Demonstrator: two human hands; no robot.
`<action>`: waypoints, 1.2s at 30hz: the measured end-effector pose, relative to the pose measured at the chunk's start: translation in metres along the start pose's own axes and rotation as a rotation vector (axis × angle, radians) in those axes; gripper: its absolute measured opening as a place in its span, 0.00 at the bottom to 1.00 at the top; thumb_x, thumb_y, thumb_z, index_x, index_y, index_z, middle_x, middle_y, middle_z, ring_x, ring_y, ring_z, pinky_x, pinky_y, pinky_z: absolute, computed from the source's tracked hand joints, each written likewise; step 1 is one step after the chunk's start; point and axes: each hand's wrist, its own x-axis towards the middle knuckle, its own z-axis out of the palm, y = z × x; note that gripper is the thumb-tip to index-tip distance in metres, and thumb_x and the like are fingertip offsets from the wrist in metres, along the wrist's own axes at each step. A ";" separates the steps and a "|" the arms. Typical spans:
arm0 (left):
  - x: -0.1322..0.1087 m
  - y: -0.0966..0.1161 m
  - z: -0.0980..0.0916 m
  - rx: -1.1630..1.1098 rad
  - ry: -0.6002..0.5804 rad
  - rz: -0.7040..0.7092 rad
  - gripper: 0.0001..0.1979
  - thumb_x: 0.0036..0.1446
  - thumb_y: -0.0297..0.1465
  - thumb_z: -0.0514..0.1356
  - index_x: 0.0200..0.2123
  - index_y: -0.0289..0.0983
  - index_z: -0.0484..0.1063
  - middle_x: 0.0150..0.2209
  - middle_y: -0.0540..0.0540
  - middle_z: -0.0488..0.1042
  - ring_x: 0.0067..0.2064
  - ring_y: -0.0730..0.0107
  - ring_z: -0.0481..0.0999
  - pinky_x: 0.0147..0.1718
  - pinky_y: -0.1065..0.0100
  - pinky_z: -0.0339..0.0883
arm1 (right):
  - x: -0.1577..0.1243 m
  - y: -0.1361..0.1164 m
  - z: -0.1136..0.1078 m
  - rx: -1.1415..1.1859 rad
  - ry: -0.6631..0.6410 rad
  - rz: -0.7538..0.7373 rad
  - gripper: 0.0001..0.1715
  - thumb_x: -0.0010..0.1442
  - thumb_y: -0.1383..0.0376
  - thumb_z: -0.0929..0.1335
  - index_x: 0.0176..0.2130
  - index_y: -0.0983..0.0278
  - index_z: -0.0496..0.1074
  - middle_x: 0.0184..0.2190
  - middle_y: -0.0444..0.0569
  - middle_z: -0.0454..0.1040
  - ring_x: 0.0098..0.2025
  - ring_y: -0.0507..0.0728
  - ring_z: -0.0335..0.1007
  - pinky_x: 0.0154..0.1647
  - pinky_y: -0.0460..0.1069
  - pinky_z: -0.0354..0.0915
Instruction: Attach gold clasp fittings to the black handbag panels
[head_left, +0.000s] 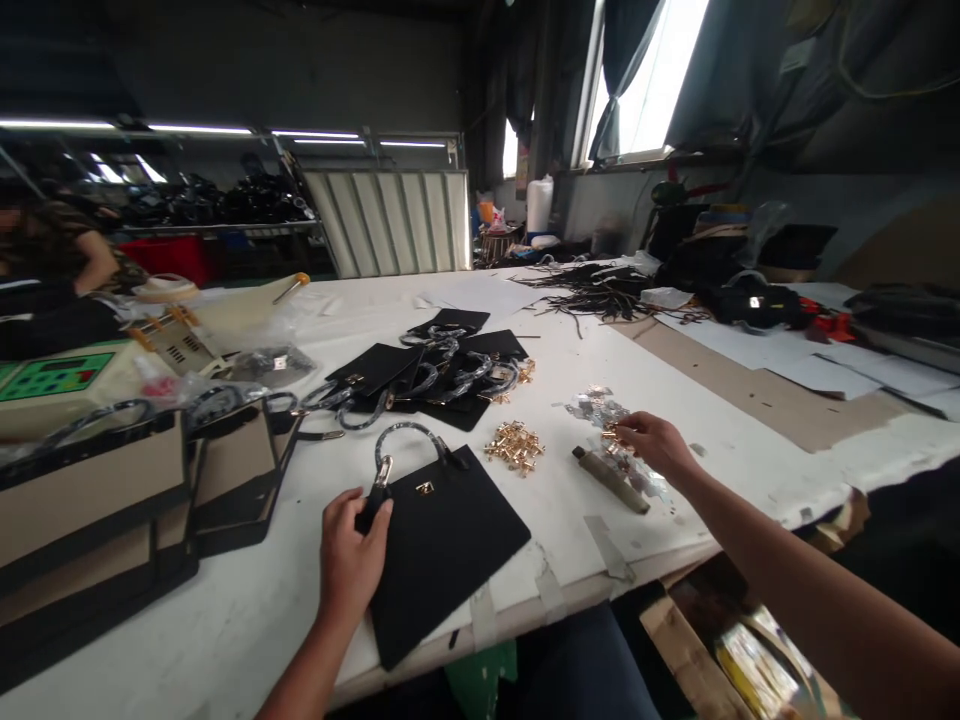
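Observation:
My left hand [352, 555] grips a black bag panel [450, 540] at its upper left edge, thumb on top, by the base of the handle. The panel lies flat near the table's front edge. It has a looped handle [409, 428] in clear wrap and a small gold-coloured logo [425, 488]. Over a scatter of thin silvery metal plates [596, 405], my right hand [651, 442] is closed in a pinch, with a small gold-coloured metal piece [609, 432] at the fingertips. Between the hands sits a heap of small gold-coloured fittings [516, 447]. A worn, tape-wrapped bar [611, 482] lies below my right hand.
More black panels with handles [461, 370] are piled behind. Brown-faced panels [90, 490] are stacked at left, near a machine with a green control panel [56, 375]. Black strips [600, 290] and cardboard [720, 380] lie at back right. A person [67, 245] is at far left.

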 end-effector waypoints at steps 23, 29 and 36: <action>0.021 0.014 -0.055 -0.752 -0.236 -0.918 0.36 0.50 0.30 0.67 0.63 0.34 0.63 0.36 0.44 0.78 0.32 0.65 0.78 0.26 0.69 0.69 | -0.075 -0.100 0.106 0.381 -0.498 0.013 0.24 0.52 0.50 0.77 0.42 0.64 0.78 0.36 0.52 0.81 0.41 0.62 0.80 0.42 0.54 0.75; 0.009 0.012 -0.055 -1.139 -0.315 -1.024 0.12 0.50 0.28 0.70 0.38 0.31 0.76 0.38 0.40 0.81 0.35 0.65 0.80 0.32 0.68 0.76 | -0.075 -0.114 0.121 0.285 -0.471 -0.075 0.23 0.51 0.48 0.77 0.39 0.62 0.80 0.38 0.52 0.81 0.40 0.61 0.77 0.39 0.52 0.73; 0.002 -0.006 -0.056 -0.993 -0.438 -0.937 0.23 0.53 0.36 0.71 0.50 0.33 0.74 0.41 0.37 0.82 0.35 0.57 0.83 0.30 0.62 0.78 | -0.084 -0.149 0.126 0.349 -0.540 -0.048 0.30 0.49 0.44 0.78 0.41 0.64 0.82 0.34 0.52 0.80 0.27 0.56 0.74 0.24 0.48 0.65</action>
